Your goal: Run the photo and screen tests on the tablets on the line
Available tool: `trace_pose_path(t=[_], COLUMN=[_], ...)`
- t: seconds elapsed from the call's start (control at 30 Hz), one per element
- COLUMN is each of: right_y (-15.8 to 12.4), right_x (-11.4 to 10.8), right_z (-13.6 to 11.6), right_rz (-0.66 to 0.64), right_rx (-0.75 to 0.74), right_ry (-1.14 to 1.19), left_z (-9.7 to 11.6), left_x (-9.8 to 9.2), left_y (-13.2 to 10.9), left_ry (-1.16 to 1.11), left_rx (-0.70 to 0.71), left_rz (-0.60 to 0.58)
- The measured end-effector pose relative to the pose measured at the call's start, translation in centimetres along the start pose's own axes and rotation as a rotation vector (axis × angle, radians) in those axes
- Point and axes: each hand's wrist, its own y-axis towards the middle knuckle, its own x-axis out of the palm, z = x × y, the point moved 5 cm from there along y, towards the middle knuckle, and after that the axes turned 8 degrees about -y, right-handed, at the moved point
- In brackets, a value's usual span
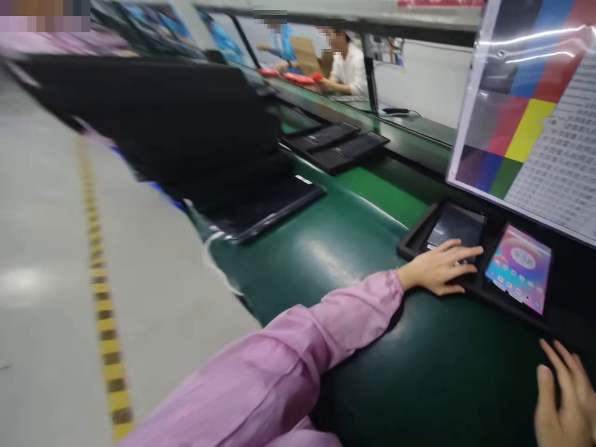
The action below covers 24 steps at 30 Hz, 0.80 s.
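Observation:
My left hand [440,268], in a pink sleeve, reaches out with spread fingers over the front edge of a black tray [410,243]. Beneath its fingertips lies a dark-screened tablet [459,225], partly covered by the hand. I cannot tell whether the fingers press on it. To the right, in the same tray, sits a lit tablet [519,267] showing a colourful home screen with a clock. At the lower right edge my right hand [565,394] is raised over the bench with its fingers stretched, nearest to the lit tablet and holding nothing. Part of it is cut off.
A clear-covered sheet with colour blocks [521,124] stands behind the tray. Further along the green bench [316,248] are another black tray with dark tablets [333,167] and a stack of black trays [186,124]. People work beyond the rail.

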Motion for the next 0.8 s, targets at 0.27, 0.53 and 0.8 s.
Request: trace_pose_path(t=[0.27, 0.53, 0.8], right_y=[-1.2, -0.8, -0.4], right_x=[1.0, 1.2, 1.7], right_z=[-3.7, -3.8, -3.3], right_rz=[-0.177, -0.176, -0.127], right_rx=[0.019, 0.063, 0.048], right_ry=[0.087, 0.085, 0.114], left_z=[-7.4, -7.3, -11.2], left_x=[2.7, 2.0, 1.3], left_y=[2.1, 2.6, 2.5], left_ry=[-0.116, -0.182, -0.174], left_rx=[-0.171, -0.291, -0.576], left_rz=[0.148, 0.107, 0.092])
